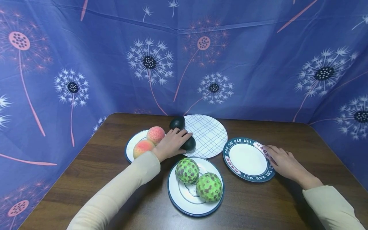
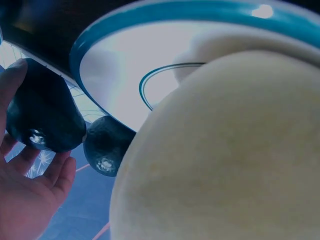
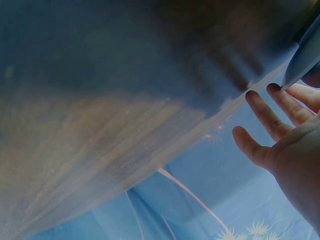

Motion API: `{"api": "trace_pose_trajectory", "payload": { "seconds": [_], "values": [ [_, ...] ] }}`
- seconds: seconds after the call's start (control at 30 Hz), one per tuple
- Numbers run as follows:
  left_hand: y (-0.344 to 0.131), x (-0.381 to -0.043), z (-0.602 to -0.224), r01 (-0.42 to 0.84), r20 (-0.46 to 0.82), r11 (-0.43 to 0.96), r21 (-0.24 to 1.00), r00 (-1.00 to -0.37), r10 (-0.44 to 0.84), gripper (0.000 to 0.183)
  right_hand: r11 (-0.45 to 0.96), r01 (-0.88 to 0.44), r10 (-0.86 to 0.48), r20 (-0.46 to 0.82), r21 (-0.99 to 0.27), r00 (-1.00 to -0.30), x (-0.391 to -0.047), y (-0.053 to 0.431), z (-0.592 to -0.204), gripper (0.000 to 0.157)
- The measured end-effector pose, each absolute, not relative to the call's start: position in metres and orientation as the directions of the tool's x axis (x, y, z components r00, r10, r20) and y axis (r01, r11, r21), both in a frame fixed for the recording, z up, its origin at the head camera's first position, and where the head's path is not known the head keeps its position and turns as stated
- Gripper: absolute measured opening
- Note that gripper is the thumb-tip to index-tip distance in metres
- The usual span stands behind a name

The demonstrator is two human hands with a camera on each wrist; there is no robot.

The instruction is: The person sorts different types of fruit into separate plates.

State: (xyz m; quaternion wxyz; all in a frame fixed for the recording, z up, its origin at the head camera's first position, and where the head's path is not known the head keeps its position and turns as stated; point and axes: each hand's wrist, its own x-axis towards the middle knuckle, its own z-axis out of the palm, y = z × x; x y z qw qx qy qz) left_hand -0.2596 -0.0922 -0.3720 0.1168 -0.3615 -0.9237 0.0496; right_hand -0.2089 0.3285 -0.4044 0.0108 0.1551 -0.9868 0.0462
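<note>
My left hand (image 1: 171, 144) reaches over the peach plate and grips a dark green avocado (image 2: 45, 107), thumb on one side and fingers on the other. This avocado is at the left part of a white plate with blue crossed lines (image 1: 205, 135). Just behind the hand is a second avocado (image 1: 177, 123), close beside the first in the left wrist view. My right hand (image 1: 290, 166) rests its fingers on the right rim of a green-rimmed plate with white lettering (image 1: 248, 177). Its fingers (image 3: 267, 117) look fairly straight in the right wrist view.
Two peaches (image 1: 156, 135) sit on a white plate (image 1: 130, 145) at the left. In front, a blue-rimmed plate (image 1: 189, 209) bears two green, brown-spotted round fruits (image 1: 209, 187). The wooden table (image 1: 322, 147) meets a blue dandelion-print cloth (image 1: 253, 70) at the back.
</note>
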Motion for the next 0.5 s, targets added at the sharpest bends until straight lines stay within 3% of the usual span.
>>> {"api": "trace_pose_trajectory", "payload": {
  "seconds": [0.5],
  "values": [
    [-0.0865, -0.2606, -0.3704, 0.655, 0.191, 0.725, -0.215, -0.699, 0.689, 0.072, 0.950, -0.302, -0.301, 0.034, -0.078, -0.953, -0.2104, 0.3275, -0.4056, 0.055]
  ]
}}
